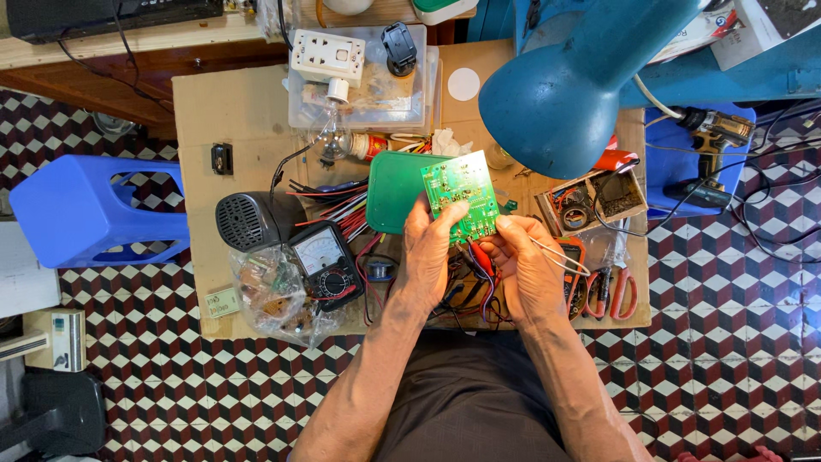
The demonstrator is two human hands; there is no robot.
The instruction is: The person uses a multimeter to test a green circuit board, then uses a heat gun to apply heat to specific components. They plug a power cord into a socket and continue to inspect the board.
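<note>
Green circuit board (462,197) is held up over the counter (248,111), in front of a green plastic lid (395,190) and under a blue desk lamp (560,90). Both hands grip it: left hand (430,252) closed on its lower left edge, right hand (526,269) pinching its lower right corner. An analog multimeter (325,265) lies left of the hands.

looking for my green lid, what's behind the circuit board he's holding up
Behind the circuit board, held by the left hand and right hand, lies a green plastic lid. Its right part is covered by the board, as are the red and black wires beneath the hands.
</note>
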